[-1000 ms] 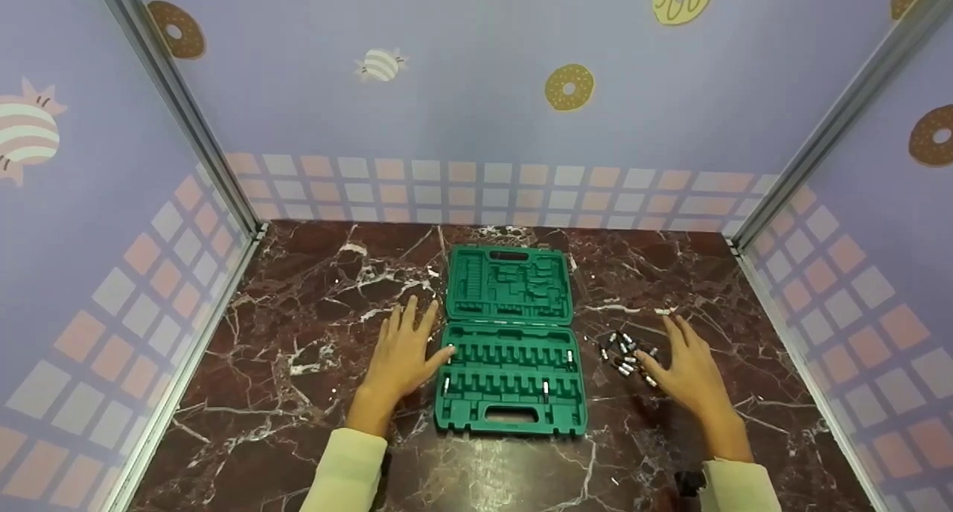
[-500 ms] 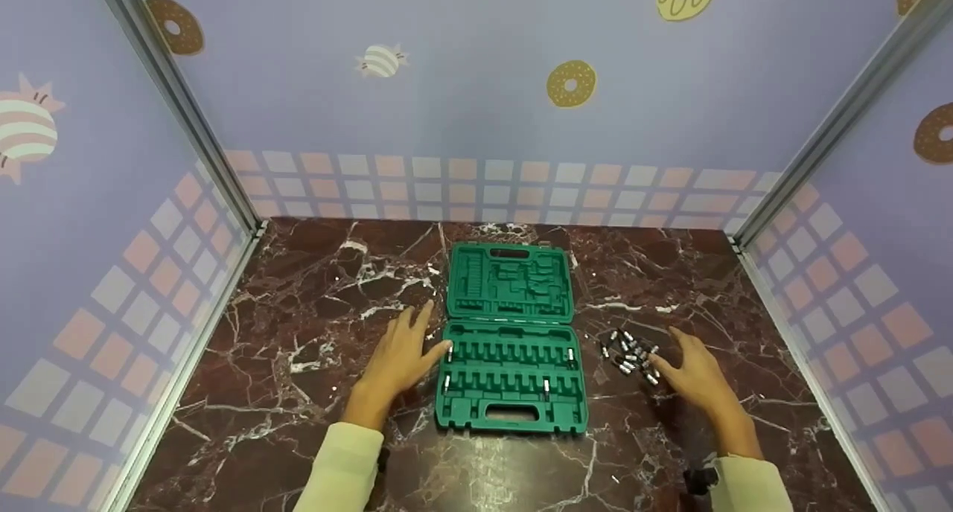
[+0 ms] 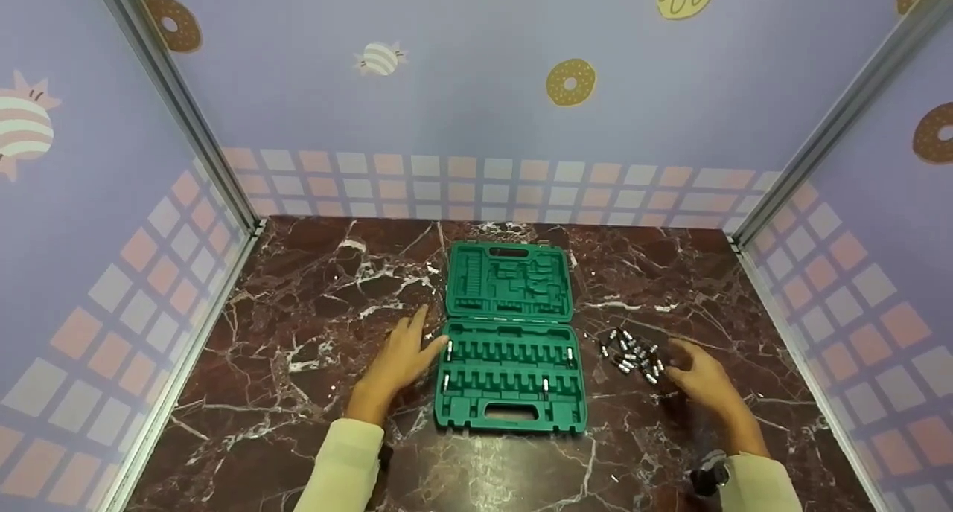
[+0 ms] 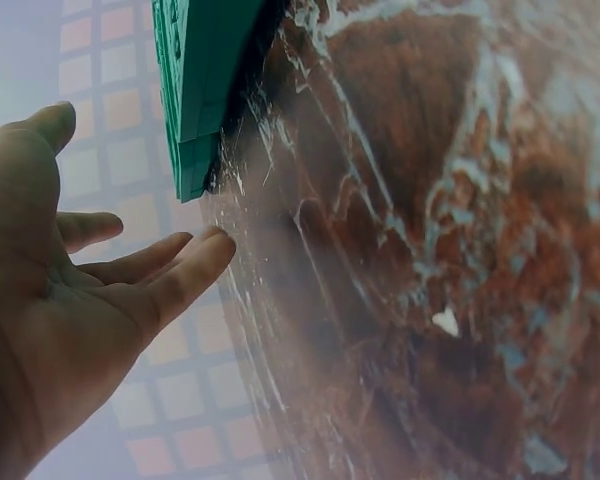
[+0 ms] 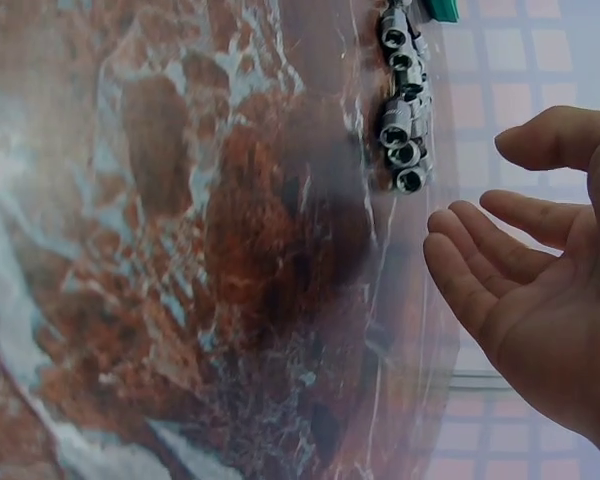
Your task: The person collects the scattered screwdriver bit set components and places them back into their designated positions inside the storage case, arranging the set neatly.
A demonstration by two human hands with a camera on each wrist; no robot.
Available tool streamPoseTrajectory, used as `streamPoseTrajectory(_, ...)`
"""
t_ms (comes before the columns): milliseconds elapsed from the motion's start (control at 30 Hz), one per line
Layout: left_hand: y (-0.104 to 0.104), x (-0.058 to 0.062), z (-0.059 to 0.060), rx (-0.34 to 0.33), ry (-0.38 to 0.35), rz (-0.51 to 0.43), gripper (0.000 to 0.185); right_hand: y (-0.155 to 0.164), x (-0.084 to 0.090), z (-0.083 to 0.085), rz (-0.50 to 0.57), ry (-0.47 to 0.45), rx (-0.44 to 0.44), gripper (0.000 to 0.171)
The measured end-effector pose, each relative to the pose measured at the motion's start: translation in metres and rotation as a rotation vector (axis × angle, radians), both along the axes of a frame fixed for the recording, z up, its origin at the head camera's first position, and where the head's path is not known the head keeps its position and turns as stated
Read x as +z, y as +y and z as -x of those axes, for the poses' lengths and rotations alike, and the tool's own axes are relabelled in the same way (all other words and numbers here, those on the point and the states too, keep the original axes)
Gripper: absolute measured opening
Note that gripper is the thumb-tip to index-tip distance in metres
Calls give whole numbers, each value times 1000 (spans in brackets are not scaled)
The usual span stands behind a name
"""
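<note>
A green plastic socket case (image 3: 514,426) lies opened flat on the table, its moulded lid (image 3: 508,281) on the far side. Several metal sockets (image 3: 546,387) stand in slots of the near half. To the case's right is a loose pile of sockets (image 3: 631,354); in the right wrist view their hollow ends show. My left hand (image 3: 400,357) is at the case's left edge, fingers relaxed and holding nothing; whether the thumb touches the case I cannot tell. Just right of the pile hovers my right hand (image 3: 707,383), its fingers (image 5: 465,280) loosely bent around nothing.
The table is dark red marble (image 3: 320,274) with white veins. A patterned purple wall (image 3: 476,88) stands at the back, with more panels left and right joined by metal posts (image 3: 834,136). A tiny white fleck (image 4: 446,321) lies on the marble.
My right hand has drawn back to the right and toward me, away from the pile, its fingers bending more. The left hand has shifted slightly, its fingers closer together. Case and pile look unmoved.
</note>
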State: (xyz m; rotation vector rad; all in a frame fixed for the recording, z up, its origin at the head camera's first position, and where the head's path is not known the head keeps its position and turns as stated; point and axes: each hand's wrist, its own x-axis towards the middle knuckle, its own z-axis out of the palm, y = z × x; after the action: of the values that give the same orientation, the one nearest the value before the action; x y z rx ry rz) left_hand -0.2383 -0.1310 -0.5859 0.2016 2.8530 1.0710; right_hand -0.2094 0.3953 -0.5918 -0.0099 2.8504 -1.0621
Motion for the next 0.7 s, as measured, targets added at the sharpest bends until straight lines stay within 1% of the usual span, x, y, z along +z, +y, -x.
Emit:
streamPoseTrajectory(100, 2, -2, 2, 24, -23, -41, 75, 1, -2, 0, 44, -28, -5, 57)
streamPoseTrajectory(167, 3, -3, 4, 39, -24, -70, 71, 1, -3, 1, 57, -37, -18, 54)
streamPoseTrajectory(300, 6, -5, 8, 48, 34, -132, 61, 1, -5, 2, 14, -14, -33, 48)
streamPoseTrajectory(400, 7, -7, 11, 54, 50, -179, 56, 1, -8, 3, -32, 1, -41, 44)
streamPoseTrajectory(600, 9, -10, 15, 100, -77, -338, 52, 0, -11, 4, -39, -22, -60, 40)
streamPoseTrajectory(700, 10, -12, 16, 112, -104, -374, 48, -1, -12, 5, -40, -21, -64, 39)
